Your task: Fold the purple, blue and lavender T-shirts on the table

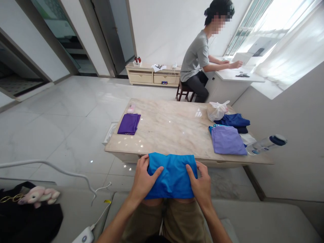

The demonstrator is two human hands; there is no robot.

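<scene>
Bright blue cloth (170,177) is held over the person's lap in brown shorts (184,219), at the near edge of the table (169,135); whether it touches that edge cannot be told. The left hand (143,179) pinches its left side near the upper corner, thumb flat on the face and fingers curled behind; the right hand (201,182) mirrors this on the right side. On both, little more than the cloth seems to part thumb from fingers.

It should handle as light, soft and limp, perhaps slightly slippery given its faint sheen, and hardly fragile. Held at 1 point it would probably sag, so the 2 upper corners, layers pinched together, look the best hold.

It is plain and roughly rectangular, apparently folded, with shallow creases and a wavy upper edge, brighter than the purple cloth (128,124) by the surface's left edge
</scene>
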